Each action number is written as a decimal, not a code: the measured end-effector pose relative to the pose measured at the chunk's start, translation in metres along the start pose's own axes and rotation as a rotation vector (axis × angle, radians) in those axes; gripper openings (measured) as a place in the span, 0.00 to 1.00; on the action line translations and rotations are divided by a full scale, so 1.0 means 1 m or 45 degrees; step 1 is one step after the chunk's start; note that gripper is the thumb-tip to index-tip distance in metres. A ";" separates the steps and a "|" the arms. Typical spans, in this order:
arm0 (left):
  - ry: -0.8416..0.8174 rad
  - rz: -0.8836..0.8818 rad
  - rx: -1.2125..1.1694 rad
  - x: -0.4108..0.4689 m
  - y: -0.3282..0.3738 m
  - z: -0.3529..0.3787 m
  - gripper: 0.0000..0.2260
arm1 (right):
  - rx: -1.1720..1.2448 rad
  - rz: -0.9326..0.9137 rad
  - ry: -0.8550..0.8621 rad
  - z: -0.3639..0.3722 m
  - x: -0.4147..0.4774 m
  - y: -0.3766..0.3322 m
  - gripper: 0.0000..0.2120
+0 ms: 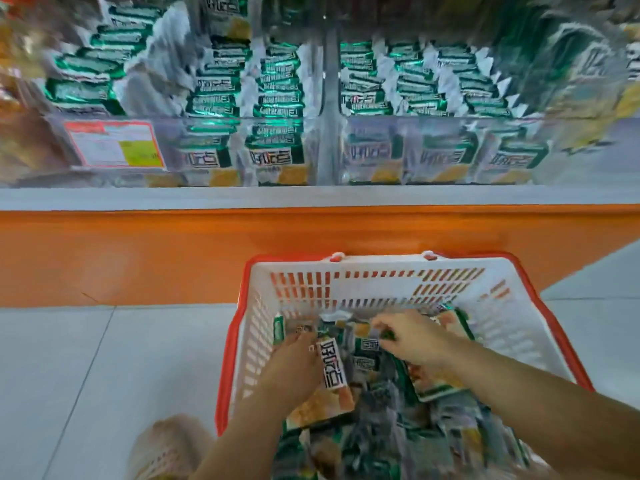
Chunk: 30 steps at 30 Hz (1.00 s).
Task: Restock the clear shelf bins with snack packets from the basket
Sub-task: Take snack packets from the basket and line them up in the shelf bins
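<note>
Head view only, some motion blur.

Both hands are down inside the basket [375, 289], which is white with an orange rim and stands on the floor tiles [86, 375].

Left hand [298, 362]: fingers curled round the left edge of a white-label packet [334, 372]. The packet sticks out to the right of my palm and lies tilted on the pile.

Right hand [410, 337]: fingertips [379, 323] pinched together on the top edge of a green packet [369, 344], just left of my knuckles. The grip is nearly closed. Blur hides how much of the packet is between the fingers.

More packets [381, 427] are heaped loosely under and behind both hands, toward my body, filling the basket floor.

Ahead of my hands, past the basket's far wall, is the orange shelf base [173, 254]. Above it sit two clear bins side by side, well apart from both hands. The left bin [207, 147] and right bin [433, 147] both hold rows of the same green packets standing on edge. A price label [114, 143] is on the left bin's front, up and left of my left hand.
</note>
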<state>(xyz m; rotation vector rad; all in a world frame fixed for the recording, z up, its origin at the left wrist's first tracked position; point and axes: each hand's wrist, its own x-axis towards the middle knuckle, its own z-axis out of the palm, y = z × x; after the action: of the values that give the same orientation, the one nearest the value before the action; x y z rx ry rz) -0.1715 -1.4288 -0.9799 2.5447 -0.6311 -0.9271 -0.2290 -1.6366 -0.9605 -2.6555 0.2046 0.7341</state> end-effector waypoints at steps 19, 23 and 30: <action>0.031 -0.108 0.051 0.012 -0.016 0.029 0.24 | -0.193 -0.074 0.214 0.047 0.048 0.011 0.37; -0.045 -0.018 -0.165 0.009 0.002 0.006 0.28 | 0.337 -0.093 0.334 0.015 0.014 -0.014 0.30; -0.330 0.201 -0.528 -0.036 0.039 -0.119 0.32 | 0.823 -0.037 0.471 -0.074 -0.053 -0.083 0.18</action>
<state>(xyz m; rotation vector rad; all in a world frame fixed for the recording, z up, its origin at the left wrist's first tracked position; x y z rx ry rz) -0.1274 -1.4218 -0.8580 2.0005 -0.6254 -1.2002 -0.2206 -1.5873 -0.8481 -2.1322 0.4199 0.1151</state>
